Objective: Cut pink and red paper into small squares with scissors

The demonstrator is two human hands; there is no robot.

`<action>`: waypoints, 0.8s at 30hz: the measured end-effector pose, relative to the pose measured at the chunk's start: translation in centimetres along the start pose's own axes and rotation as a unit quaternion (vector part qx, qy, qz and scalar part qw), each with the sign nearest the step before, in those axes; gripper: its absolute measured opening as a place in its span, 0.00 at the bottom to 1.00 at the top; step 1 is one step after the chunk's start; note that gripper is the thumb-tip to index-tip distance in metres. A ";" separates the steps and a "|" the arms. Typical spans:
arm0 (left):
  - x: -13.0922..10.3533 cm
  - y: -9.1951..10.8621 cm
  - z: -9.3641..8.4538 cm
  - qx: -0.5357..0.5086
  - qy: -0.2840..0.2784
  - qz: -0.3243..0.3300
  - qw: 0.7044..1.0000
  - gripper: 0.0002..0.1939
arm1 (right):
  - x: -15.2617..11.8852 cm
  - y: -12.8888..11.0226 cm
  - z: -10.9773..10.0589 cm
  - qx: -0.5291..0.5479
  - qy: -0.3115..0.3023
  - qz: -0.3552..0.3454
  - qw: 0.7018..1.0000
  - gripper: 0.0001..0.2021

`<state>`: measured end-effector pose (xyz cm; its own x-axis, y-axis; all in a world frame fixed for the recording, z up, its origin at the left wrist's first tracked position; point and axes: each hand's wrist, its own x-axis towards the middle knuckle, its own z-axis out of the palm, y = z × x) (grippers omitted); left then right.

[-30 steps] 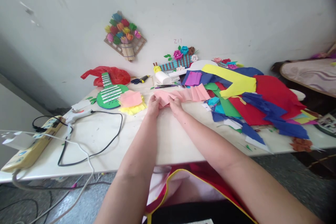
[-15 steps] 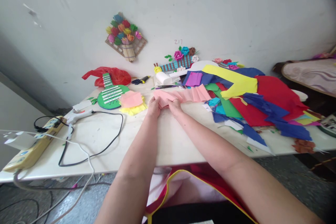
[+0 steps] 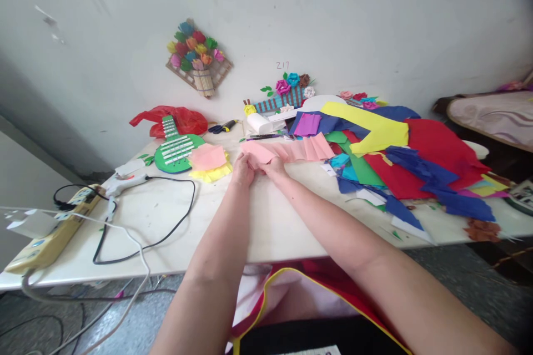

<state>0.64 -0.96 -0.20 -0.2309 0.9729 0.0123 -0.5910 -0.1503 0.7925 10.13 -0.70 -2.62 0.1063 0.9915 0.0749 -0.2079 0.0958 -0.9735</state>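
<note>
A long strip of pink crepe paper (image 3: 291, 151) lies across the table, creased into folds, its left end between my two hands. My left hand (image 3: 244, 170) grips the left edge of the strip, fingers partly behind the paper. With thumb and fingers closed, my right hand (image 3: 275, 168) pinches the strip's near edge a little to the right. Left of my hands, a square pink paper piece (image 3: 208, 156) rests on yellow paper (image 3: 212, 174). Beside these lies a green guitar-shaped craft (image 3: 177, 151) with white rolled strips on it.
A heap of coloured paper, including a red sheet (image 3: 441, 155) and a yellow sheet (image 3: 381, 132), covers the table's right side. At left are a glue gun (image 3: 125, 182), its black cord and a power strip (image 3: 54, 233). Scissors (image 3: 222, 126) and pens (image 3: 262, 137) lie behind.
The folded left end of the pink strip has shifted slightly left and toward me, and both hands have moved a little with it.
</note>
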 end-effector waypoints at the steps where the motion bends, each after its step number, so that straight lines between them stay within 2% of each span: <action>1: 0.1 -0.1 -0.1 -0.003 0.003 0.003 1.000 0.05 | 0.0 0.0 0.0 -0.030 0.000 0.003 1.000 0.08; 3: 0.4 -0.2 -0.2 -0.012 0.012 0.008 1.000 0.06 | -0.1 -0.1 0.1 -0.088 -0.001 0.011 0.996 0.09; 15: 0.5 -0.2 0.0 -0.012 0.037 0.007 0.999 0.05 | -0.1 -0.4 0.4 -0.035 -0.013 0.004 0.999 0.16; 24: 0.0 0.2 0.2 -0.034 0.034 -0.006 0.999 0.11 | -0.7 -1.4 0.6 -0.178 0.023 0.013 0.984 0.13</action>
<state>0.64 -0.92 0.06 -0.2730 0.9612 -0.0403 -0.6450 -0.1518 0.7490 9.79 -1.51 -1.17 0.1501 0.9876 0.0461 0.1416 0.0247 -0.9896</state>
